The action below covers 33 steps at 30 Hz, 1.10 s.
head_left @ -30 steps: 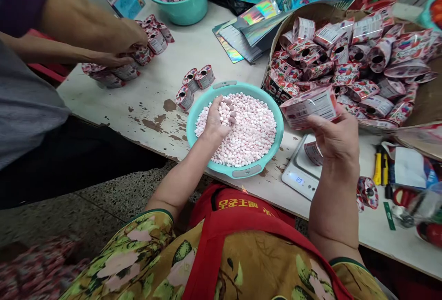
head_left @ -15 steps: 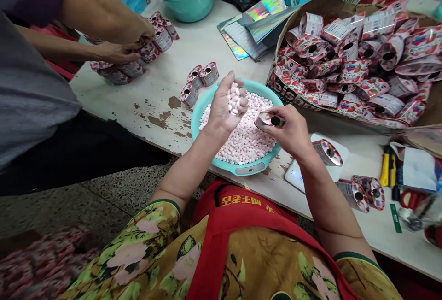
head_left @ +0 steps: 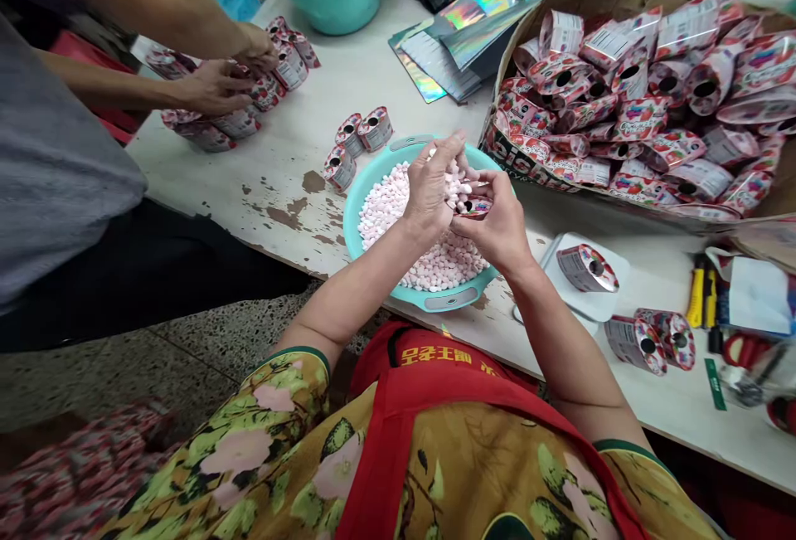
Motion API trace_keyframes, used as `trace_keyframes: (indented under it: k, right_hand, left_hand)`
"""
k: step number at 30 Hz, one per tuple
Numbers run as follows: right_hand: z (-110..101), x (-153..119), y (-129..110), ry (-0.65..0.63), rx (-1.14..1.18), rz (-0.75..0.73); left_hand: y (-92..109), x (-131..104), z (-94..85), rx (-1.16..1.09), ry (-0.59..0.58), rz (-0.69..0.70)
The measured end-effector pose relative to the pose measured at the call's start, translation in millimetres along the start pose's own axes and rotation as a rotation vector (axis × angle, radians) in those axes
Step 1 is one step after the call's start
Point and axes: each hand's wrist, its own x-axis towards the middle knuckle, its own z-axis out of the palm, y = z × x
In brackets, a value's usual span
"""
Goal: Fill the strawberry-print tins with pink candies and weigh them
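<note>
Turquoise basin point(head_left: 353, 216), your landmark: smooth plastic, soft sheen.
Inside it: your tablets point(head_left: 386, 200), matt, chalky-looking.
Over it, in your right hand point(head_left: 502, 229): held pack point(head_left: 476, 207), glossy printed film.
Right of it: your carton point(head_left: 776, 197), dull cardboard, with heaped packs point(head_left: 640, 119) in shiny film; your scale point(head_left: 589, 305), smooth pale top, plastic by its look.
Beyond it: your loose sheets point(head_left: 482, 5), mirror-bright, iridescent.
Left of it: your tabletop point(head_left: 261, 167), white coating worn through in rough brown patches.
Nearer you than it: your apron point(head_left: 379, 440), red cloth; your floral shirt point(head_left: 242, 424), printed fabric.
</note>
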Motion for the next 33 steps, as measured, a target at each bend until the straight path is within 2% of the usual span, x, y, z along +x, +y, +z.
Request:
trace_keyframes:
  k: [10, 15, 19, 28, 33]
  right_hand:
    - [5.3, -1.9, 3.2, 0.033, -0.045, 0.034]
    - [5.6, -1.7, -0.9, 0.033, -0.051, 0.031]
    - [3.3, -0.9, -5.1, 0.046, -0.05, 0.052]
    - [1.1, -2.3, -5.5, 0.041, -0.036, 0.033]
    - [0.3, -4.0, -8.1, 0.039, -0.036, 0.038]
  left_hand:
    - [0.0, 1.8, 5.9, 0.044, -0.07, 0.032]
    - [1.6, -0.1, 9.1, 0.045, -0.043, 0.076]
    - [3.9, 0.7, 10.1, 0.026, -0.074, 0.082]
    - [11.2, -7.2, 13.3, 0.132, -0.004, 0.04]
    - [10.8, -10.3, 14.8, 0.186, -0.013, 0.058]
